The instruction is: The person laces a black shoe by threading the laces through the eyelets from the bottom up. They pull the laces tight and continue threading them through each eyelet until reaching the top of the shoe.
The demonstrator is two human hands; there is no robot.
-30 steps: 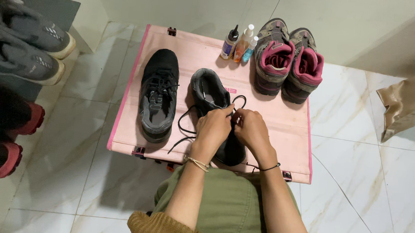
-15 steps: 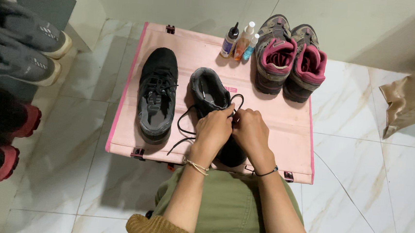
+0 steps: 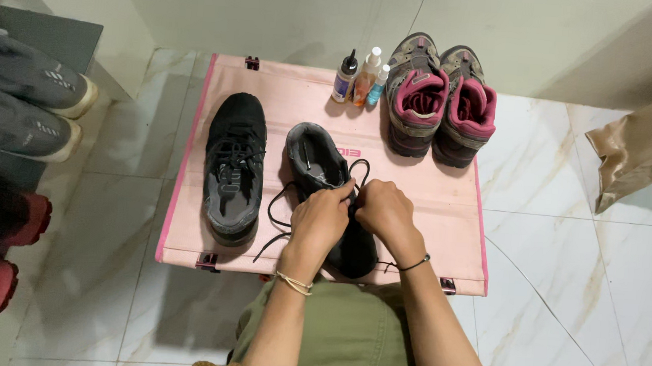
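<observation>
Left black sneaker (image 3: 233, 170) lies laced near the pink table's (image 3: 429, 236) left edge. Left hand (image 3: 319, 222) and right hand (image 3: 382, 207) pinch the lace (image 3: 276, 216) of the right black sneaker (image 3: 326, 183), front-centre. Lace looks limp; probably best gripped near the eyelets.

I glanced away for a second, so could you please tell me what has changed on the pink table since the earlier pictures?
Very little. Both hands, left hand and right hand, stay on the laces of the black shoe nearest the person; no clear shift of grip shows. The other black shoe, the pink-lined pair, the three bottles and the table lie as before.
</observation>
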